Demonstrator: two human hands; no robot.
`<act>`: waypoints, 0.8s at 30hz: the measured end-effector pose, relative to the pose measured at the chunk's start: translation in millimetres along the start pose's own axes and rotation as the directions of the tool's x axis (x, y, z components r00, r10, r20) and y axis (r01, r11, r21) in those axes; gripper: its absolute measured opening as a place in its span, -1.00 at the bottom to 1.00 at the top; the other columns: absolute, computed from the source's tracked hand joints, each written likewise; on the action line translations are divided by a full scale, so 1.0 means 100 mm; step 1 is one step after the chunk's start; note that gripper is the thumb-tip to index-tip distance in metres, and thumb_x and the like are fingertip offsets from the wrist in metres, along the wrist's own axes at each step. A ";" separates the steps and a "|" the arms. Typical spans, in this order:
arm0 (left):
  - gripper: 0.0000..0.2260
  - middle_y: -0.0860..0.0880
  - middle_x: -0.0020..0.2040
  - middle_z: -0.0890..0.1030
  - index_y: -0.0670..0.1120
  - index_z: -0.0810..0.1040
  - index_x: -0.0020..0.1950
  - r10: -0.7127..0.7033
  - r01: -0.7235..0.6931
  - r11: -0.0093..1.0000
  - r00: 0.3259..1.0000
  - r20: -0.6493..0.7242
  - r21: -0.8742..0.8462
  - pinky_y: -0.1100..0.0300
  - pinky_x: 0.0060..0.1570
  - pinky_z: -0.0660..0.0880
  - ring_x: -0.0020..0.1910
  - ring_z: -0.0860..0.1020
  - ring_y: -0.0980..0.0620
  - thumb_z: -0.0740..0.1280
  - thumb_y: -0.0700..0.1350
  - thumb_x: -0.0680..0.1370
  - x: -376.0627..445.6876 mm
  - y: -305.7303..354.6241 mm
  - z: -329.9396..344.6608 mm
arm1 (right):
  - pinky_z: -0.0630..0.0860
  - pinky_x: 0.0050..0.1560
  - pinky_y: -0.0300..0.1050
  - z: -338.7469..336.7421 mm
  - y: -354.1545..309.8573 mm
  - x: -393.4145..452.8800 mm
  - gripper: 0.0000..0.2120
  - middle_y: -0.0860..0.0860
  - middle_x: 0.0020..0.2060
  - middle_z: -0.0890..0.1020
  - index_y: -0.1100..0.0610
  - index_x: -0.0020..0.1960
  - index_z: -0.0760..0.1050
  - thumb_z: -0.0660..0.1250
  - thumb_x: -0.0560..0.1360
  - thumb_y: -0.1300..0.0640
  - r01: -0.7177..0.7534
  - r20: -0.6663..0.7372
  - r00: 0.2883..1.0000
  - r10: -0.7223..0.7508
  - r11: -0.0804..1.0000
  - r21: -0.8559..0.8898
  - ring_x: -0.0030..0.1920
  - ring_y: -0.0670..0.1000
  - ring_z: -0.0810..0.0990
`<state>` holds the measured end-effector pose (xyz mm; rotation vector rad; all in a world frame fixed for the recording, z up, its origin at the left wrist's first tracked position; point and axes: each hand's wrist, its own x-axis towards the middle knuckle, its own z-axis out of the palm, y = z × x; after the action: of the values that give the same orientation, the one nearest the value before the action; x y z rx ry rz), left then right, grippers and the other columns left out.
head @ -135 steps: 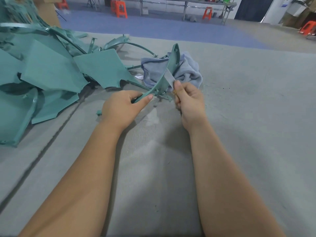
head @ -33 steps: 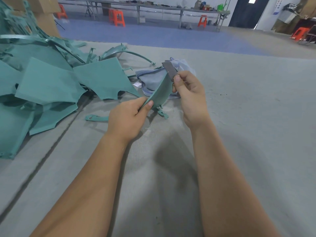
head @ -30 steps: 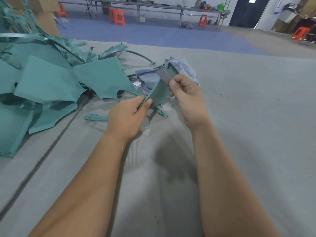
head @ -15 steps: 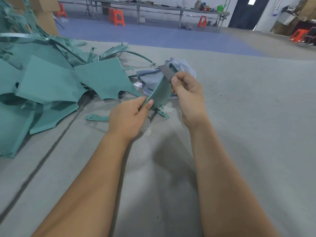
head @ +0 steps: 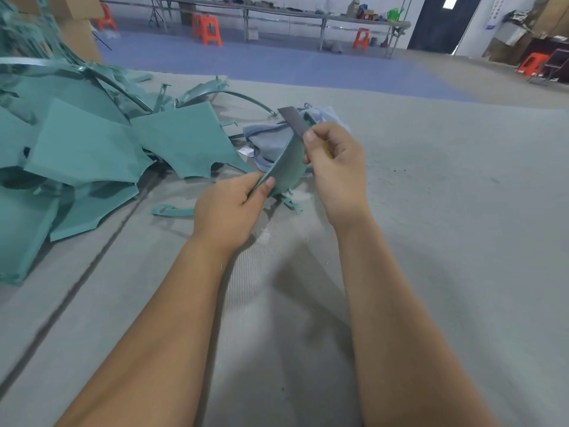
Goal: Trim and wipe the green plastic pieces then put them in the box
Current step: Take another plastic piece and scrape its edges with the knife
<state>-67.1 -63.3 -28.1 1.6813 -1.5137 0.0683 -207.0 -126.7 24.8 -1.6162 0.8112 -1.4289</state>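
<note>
Curved green plastic piece point(head: 288, 167) held above grey tabletop point(head: 446, 241), centre. Left hand point(head: 229, 208) pinches its near end; right hand point(head: 334, 163) grips a grey blade point(head: 292, 121) against its far edge. Blue cloth point(head: 271, 140) behind; green pile point(head: 80, 143) left.

Just two bare forearms, no sleeves, gloves, watch or rings on left hand point(head: 228, 208) or right hand point(head: 335, 167); short nails.

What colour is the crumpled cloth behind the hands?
Crumpled cloth: pale blue-grey, seen in the head view.
</note>
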 end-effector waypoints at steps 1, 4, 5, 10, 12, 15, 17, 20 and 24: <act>-0.62 0.14 -0.45 0.43 0.07 0.27 -0.37 0.004 -0.004 1.000 1.000 -0.003 0.000 0.15 -0.46 0.16 -0.45 0.37 0.14 0.10 0.18 0.60 0.00 0.00 0.00 | 0.38 -0.28 -0.33 -0.01 0.00 0.01 -0.84 -0.10 -0.38 0.50 0.08 -0.14 0.52 0.28 0.59 0.24 -0.005 -0.019 1.000 0.005 1.000 -0.001 -0.36 -0.17 0.43; -0.62 0.18 -0.44 0.44 0.03 0.27 -0.35 0.003 -0.003 1.000 1.000 -0.009 0.014 0.15 -0.46 0.15 -0.44 0.39 0.16 0.08 0.19 0.60 0.00 0.00 0.00 | 0.49 -0.20 -0.04 -0.01 0.01 0.02 -0.88 0.03 -0.32 0.54 0.15 -0.12 0.54 0.28 0.58 0.25 -0.015 -0.006 1.000 0.015 0.999 -0.034 -0.27 -0.04 0.46; -0.61 0.20 -0.43 0.44 0.02 0.27 -0.34 0.003 -0.003 1.000 1.000 -0.007 0.016 0.15 -0.46 0.14 -0.44 0.39 0.16 0.08 0.19 0.60 0.00 0.00 0.00 | 0.50 -0.16 0.05 -0.02 0.02 0.01 -0.87 0.07 -0.30 0.53 0.15 -0.13 0.53 0.28 0.58 0.25 -0.014 0.012 1.000 0.014 0.998 -0.054 -0.25 0.01 0.46; -0.61 0.28 -0.37 0.44 -0.04 0.29 -0.29 -0.004 0.003 1.000 1.000 0.014 0.013 0.15 -0.45 0.19 -0.38 0.40 0.20 0.06 0.21 0.59 -0.01 -0.01 0.01 | 0.45 -0.18 -0.14 -0.09 0.03 -0.04 -0.82 -0.13 -0.37 0.53 0.10 -0.19 0.52 0.29 0.57 0.27 0.017 0.076 0.997 -0.011 0.997 -0.080 -0.29 -0.09 0.46; -0.61 0.28 -0.36 0.45 -0.05 0.30 -0.28 -0.005 0.005 1.000 1.000 0.019 0.011 0.14 -0.45 0.18 -0.37 0.41 0.22 0.07 0.21 0.58 -0.01 -0.01 0.01 | 0.40 -0.24 -0.25 -0.10 0.03 -0.04 -0.80 -0.20 -0.44 0.49 0.10 -0.20 0.51 0.28 0.56 0.29 0.027 0.086 0.996 -0.020 0.996 -0.090 -0.34 -0.13 0.42; -0.61 0.29 -0.37 0.45 -0.01 0.25 -0.34 0.002 -0.002 1.000 1.000 0.022 0.008 0.14 -0.45 0.15 -0.39 0.39 0.23 0.08 0.19 0.59 -0.01 -0.01 0.01 | 0.36 -0.27 -0.28 -0.11 0.03 -0.05 -0.82 -0.21 -0.49 0.46 0.14 -0.20 0.51 0.28 0.56 0.31 0.027 0.096 0.995 -0.019 0.995 -0.092 -0.37 -0.14 0.39; -0.62 0.28 -0.38 0.44 0.03 0.24 -0.35 0.004 -0.004 1.000 1.000 0.022 -0.003 0.14 -0.45 0.14 -0.40 0.39 0.22 0.08 0.19 0.59 -0.01 -0.01 0.01 | 0.36 -0.27 -0.31 -0.11 0.05 -0.06 -0.83 -0.22 -0.48 0.46 0.17 -0.19 0.51 0.28 0.56 0.31 0.031 0.100 0.995 -0.022 0.995 -0.090 -0.37 -0.16 0.39; -0.63 0.26 -0.39 0.44 0.05 0.24 -0.36 0.000 0.001 1.000 1.000 0.023 -0.024 0.13 -0.44 0.13 -0.41 0.37 0.21 0.09 0.20 0.58 -0.01 -0.01 0.01 | 0.35 -0.26 -0.30 -0.12 0.06 -0.07 -0.86 -0.21 -0.47 0.44 0.24 -0.16 0.52 0.27 0.57 0.32 0.029 0.113 0.993 -0.020 0.996 -0.082 -0.36 -0.16 0.38; -0.61 0.27 -0.40 0.44 0.02 0.23 -0.36 -0.004 0.004 1.000 1.000 0.025 -0.023 0.12 -0.44 0.12 -0.42 0.37 0.22 0.09 0.19 0.59 -0.01 -0.01 0.00 | 0.34 -0.24 -0.18 -0.12 0.08 -0.07 -0.84 -0.13 -0.44 0.43 0.21 -0.18 0.52 0.27 0.57 0.31 0.020 0.117 0.993 -0.012 0.998 -0.065 -0.34 -0.10 0.36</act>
<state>-66.6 -62.7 -29.2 1.6724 -1.5239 0.0278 -219.7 -126.0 14.1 -1.7425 0.7873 -1.3176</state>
